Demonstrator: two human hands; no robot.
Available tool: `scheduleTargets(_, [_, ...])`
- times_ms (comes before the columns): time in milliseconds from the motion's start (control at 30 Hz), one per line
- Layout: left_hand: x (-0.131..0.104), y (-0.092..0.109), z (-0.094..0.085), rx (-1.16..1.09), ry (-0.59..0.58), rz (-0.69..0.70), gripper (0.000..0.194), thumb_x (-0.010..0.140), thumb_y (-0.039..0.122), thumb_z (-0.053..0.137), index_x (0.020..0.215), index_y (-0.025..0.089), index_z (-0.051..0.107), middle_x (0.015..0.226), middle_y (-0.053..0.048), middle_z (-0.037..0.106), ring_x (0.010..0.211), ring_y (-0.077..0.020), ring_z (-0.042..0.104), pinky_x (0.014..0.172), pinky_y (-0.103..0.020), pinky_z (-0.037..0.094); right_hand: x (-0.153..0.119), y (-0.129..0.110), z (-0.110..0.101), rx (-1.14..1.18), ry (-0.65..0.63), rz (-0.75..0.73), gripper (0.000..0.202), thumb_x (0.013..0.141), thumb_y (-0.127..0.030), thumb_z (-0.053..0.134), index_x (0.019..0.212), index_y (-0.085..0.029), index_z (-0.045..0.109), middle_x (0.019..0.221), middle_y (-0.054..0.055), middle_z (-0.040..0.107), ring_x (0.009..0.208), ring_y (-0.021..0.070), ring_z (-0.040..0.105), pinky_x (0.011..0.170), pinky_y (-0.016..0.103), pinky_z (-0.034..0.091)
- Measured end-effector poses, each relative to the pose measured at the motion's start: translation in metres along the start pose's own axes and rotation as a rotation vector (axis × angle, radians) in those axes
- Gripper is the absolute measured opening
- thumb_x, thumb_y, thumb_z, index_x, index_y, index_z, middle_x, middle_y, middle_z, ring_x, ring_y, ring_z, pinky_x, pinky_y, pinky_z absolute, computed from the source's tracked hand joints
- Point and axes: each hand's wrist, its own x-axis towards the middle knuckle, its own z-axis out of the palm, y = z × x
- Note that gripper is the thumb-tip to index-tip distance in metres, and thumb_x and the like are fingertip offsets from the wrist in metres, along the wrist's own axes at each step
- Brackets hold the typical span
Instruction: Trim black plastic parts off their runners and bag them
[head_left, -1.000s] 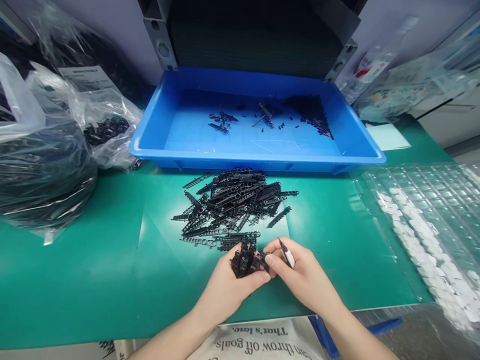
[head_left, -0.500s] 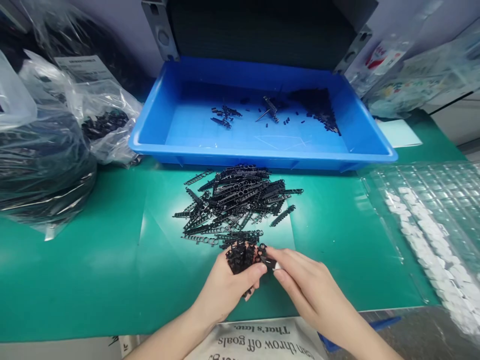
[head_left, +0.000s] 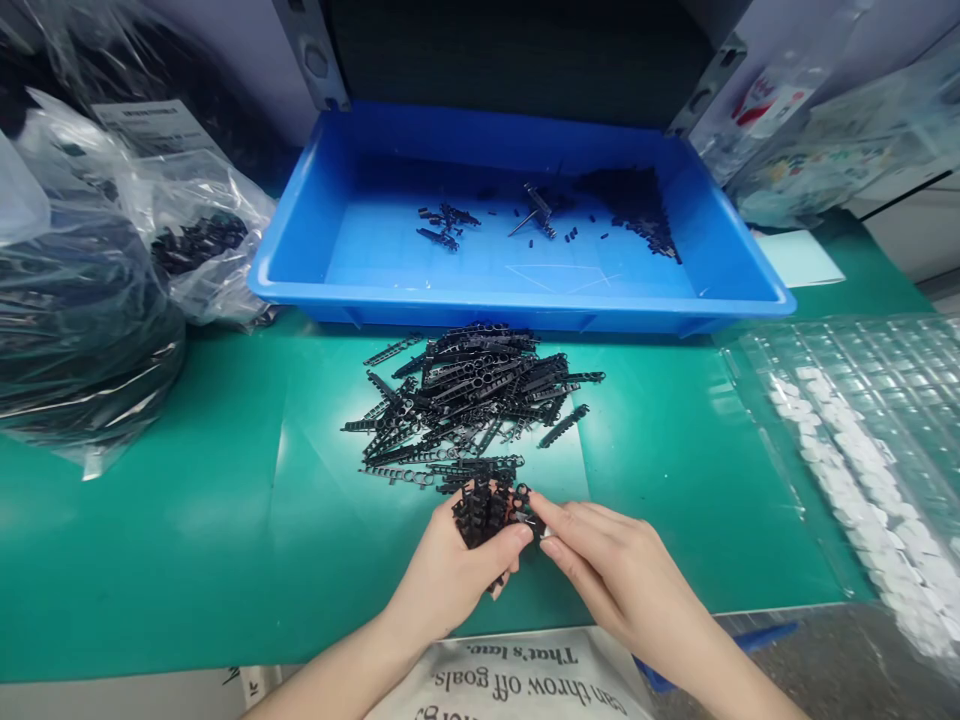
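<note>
A bundle of black plastic strips [head_left: 480, 512] is gripped upright in my left hand [head_left: 450, 570], its thumb pressed across the front. My right hand [head_left: 611, 555] touches the bundle's right side, with thumb and index finger pinched on a small dark piece with a white bit [head_left: 541, 530], partly hidden by the fingers. Just beyond both hands, a loose pile of black perforated strips [head_left: 480, 385] lies on the green table mat [head_left: 225, 520].
Behind the pile stands a blue tray [head_left: 525, 312] holding small black parts. Plastic bags of black parts [head_left: 82, 330] are at the left. A clear blister tray [head_left: 855, 350] with white pieces [head_left: 862, 470] lies at the right, below a bottle [head_left: 765, 110].
My right fingers have shifted slightly left, closer against the bundle, and less of the white bit shows. The view has moved a little; my left hand still holds the bundle.
</note>
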Motion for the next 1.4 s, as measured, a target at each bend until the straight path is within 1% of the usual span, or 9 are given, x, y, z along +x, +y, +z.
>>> scheduleTargets(200, [-0.001, 0.003, 0.0, 0.007, -0.014, -0.015, 0.018, 0.07, 0.032, 0.06, 0.075, 0.016, 0.054, 0.047, 0.007, 0.045, 0.041, -0.0084, 0.039, 0.037, -0.02, 0.034, 0.001, 0.002, -0.002, 0.024, -0.027, -0.012, 0.036, 0.094, -0.024, 0.032, 0.126, -0.017, 0.047, 0.086, 0.005, 0.066, 0.073, 0.0201, 0.059, 0.059, 0.032, 0.048])
scheduleTargets(333, [-0.002, 0.005, 0.0, 0.009, 0.014, -0.003, 0.017, 0.071, 0.032, 0.059, 0.07, 0.017, 0.052, 0.046, 0.007, 0.044, 0.04, -0.008, 0.037, 0.037, -0.019, 0.032, 0.002, -0.001, 0.0, 0.002, 0.023, -0.013, 0.036, 0.094, -0.024, 0.031, 0.125, -0.017, 0.048, 0.078, 0.005, 0.066, 0.068, 0.019, 0.059, 0.054, 0.03, 0.047])
scheduleTargets(667, [0.002, 0.0, -0.005, -0.002, -0.049, 0.057, 0.023, 0.075, 0.035, 0.058, 0.062, 0.018, 0.048, 0.043, 0.007, 0.042, 0.038, -0.0071, 0.035, 0.037, -0.019, 0.031, 0.002, -0.009, 0.018, -0.076, 0.162, 0.009, 0.036, 0.094, -0.022, 0.031, 0.122, -0.014, 0.052, 0.073, 0.007, 0.065, 0.065, 0.0181, 0.059, 0.048, 0.025, 0.045])
scheduleTargets(800, [0.002, -0.001, -0.003, -0.018, -0.012, 0.073, 0.023, 0.076, 0.035, 0.057, 0.063, 0.017, 0.049, 0.043, 0.007, 0.042, 0.038, -0.007, 0.035, 0.037, -0.019, 0.03, 0.003, -0.011, 0.022, -0.085, 0.233, 0.0, 0.035, 0.094, -0.021, 0.03, 0.121, -0.014, 0.052, 0.073, 0.007, 0.064, 0.065, 0.0177, 0.06, 0.05, 0.025, 0.045])
scheduleTargets(900, [0.001, -0.002, -0.001, -0.054, 0.009, 0.075, 0.023, 0.076, 0.034, 0.058, 0.063, 0.017, 0.049, 0.044, 0.007, 0.042, 0.039, -0.0066, 0.035, 0.037, -0.018, 0.03, 0.002, -0.009, 0.018, -0.004, 0.223, 0.014, 0.034, 0.093, -0.02, 0.031, 0.121, -0.014, 0.051, 0.074, 0.006, 0.064, 0.066, 0.0176, 0.061, 0.053, 0.026, 0.047])
scheduleTargets(1033, [-0.001, -0.001, -0.001, -0.066, 0.021, 0.058, 0.025, 0.075, 0.037, 0.06, 0.064, 0.016, 0.051, 0.046, 0.006, 0.044, 0.04, -0.0066, 0.037, 0.038, -0.018, 0.03, 0.005, 0.006, 0.004, 0.05, 0.243, 0.113, 0.032, 0.093, -0.023, 0.034, 0.12, -0.017, 0.05, 0.092, 0.007, 0.066, 0.075, 0.0177, 0.064, 0.063, 0.027, 0.05])
scheduleTargets(1200, [-0.003, 0.0, -0.004, -0.008, -0.025, 0.047, 0.036, 0.078, 0.043, 0.054, 0.056, 0.016, 0.049, 0.04, 0.006, 0.04, 0.037, -0.0066, 0.034, 0.04, -0.02, 0.029, 0.025, 0.037, -0.021, -0.229, 0.25, 0.232, 0.03, 0.089, -0.029, 0.038, 0.111, -0.017, 0.054, 0.091, 0.008, 0.064, 0.076, 0.0222, 0.064, 0.061, 0.031, 0.051])
scheduleTargets(1300, [-0.006, 0.001, -0.008, 0.025, 0.027, 0.097, 0.037, 0.08, 0.042, 0.049, 0.053, 0.016, 0.048, 0.038, 0.006, 0.037, 0.036, -0.0065, 0.032, 0.041, -0.021, 0.028, 0.039, 0.053, -0.032, -0.261, 0.22, 0.204, 0.028, 0.087, -0.028, 0.039, 0.107, -0.021, 0.057, 0.089, 0.007, 0.061, 0.073, 0.0213, 0.063, 0.059, 0.031, 0.051])
scheduleTargets(1400, [-0.012, 0.011, -0.02, 0.128, 0.097, 0.177, 0.032, 0.08, 0.039, 0.048, 0.057, 0.016, 0.049, 0.046, 0.005, 0.042, 0.038, -0.0073, 0.035, 0.04, -0.021, 0.029, 0.045, 0.063, -0.036, -0.241, 0.21, 0.107, 0.03, 0.085, -0.033, 0.036, 0.097, -0.021, 0.061, 0.087, 0.008, 0.06, 0.066, 0.0227, 0.064, 0.052, 0.033, 0.051])
